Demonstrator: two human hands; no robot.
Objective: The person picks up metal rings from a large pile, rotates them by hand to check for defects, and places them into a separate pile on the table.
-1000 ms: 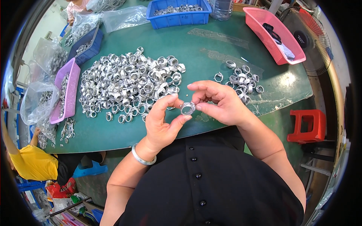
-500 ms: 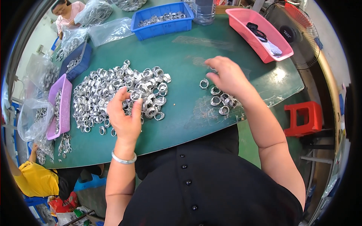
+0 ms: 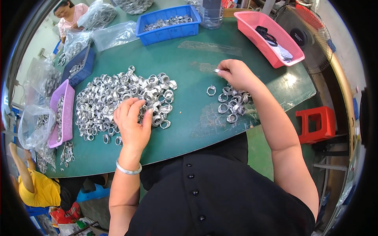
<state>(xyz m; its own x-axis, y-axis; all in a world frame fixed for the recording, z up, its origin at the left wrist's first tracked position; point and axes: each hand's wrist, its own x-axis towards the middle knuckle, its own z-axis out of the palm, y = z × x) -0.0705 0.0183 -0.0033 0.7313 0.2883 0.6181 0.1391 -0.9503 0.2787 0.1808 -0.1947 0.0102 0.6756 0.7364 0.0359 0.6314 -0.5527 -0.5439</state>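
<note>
A large pile of silver metal rings (image 3: 106, 94) covers the left part of the green table. My left hand (image 3: 133, 122) is at the pile's near right side, thumb and fingers apart, its fingertips among the rings. No ring is clearly gripped there. Farther right, my right hand (image 3: 238, 75) pinches one small silver ring (image 3: 217, 70) between thumb and fingertips, just above the tabletop. Beneath and in front of that hand lies a smaller group of rings (image 3: 235, 105), partly hidden by it. A single ring (image 3: 211, 90) sits a little to the left of this group.
A blue bin (image 3: 167, 35) of metal parts stands at the back, beside a clear plastic bottle (image 3: 211, 15). A pink basket (image 3: 244, 27) is at back right, near a fan (image 3: 311, 35). A purple tray (image 3: 70, 106) edges the left; co-workers sit beyond. A red stool (image 3: 315, 122) stands right.
My left hand has lowered onto the pile, and the ring seen at its fingertips is no longer distinct. My right hand's fingers have closed, with a ring now showing at their tips.
</note>
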